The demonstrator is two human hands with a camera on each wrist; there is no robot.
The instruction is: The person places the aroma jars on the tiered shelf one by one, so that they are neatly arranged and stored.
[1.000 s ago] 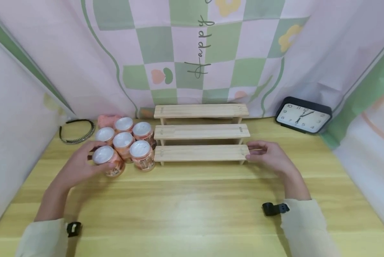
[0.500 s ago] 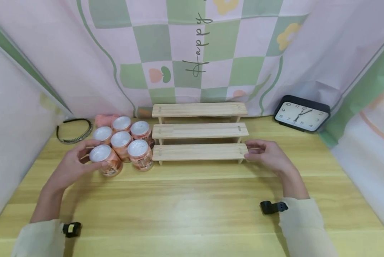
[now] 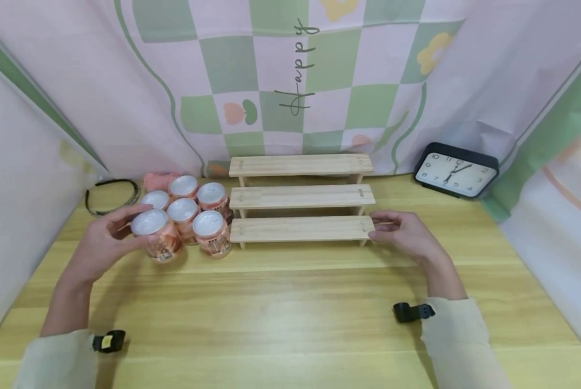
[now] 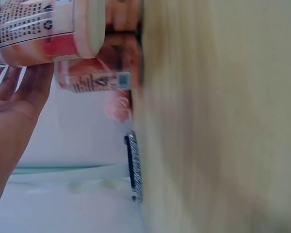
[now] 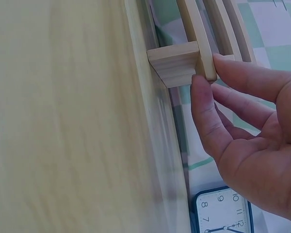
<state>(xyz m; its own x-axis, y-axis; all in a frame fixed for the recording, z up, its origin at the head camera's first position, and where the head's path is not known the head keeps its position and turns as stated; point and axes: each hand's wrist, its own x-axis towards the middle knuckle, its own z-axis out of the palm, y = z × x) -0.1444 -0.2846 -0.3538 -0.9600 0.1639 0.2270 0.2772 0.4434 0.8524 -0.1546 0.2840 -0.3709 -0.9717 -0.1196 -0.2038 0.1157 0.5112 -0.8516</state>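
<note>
My left hand [image 3: 100,243] grips a pink-labelled can [image 3: 162,246] with a whitish lid, thumb on the near side and fingers behind it. In the left wrist view the base of this can [image 4: 48,34] hangs clear of the table. Several matching cans [image 3: 212,232] stand in a cluster just to its right and behind it. At the right end of the three-step wooden display rack [image 3: 302,229], my right hand [image 3: 399,232] pinches the lowest board. The right wrist view shows the thumb and a finger at the corner of that board [image 5: 203,53], above its leg.
Behind the cans lies a pink bundle [image 3: 159,181], with a black headband [image 3: 112,199] to its left. A black-framed clock [image 3: 455,172] leans at the back right. A checked curtain [image 3: 280,70] hangs behind the wooden table [image 3: 290,319].
The left hand has lifted the front-left can a little off the table and shifted it slightly left. My right hand keeps its hold on the rack's end.
</note>
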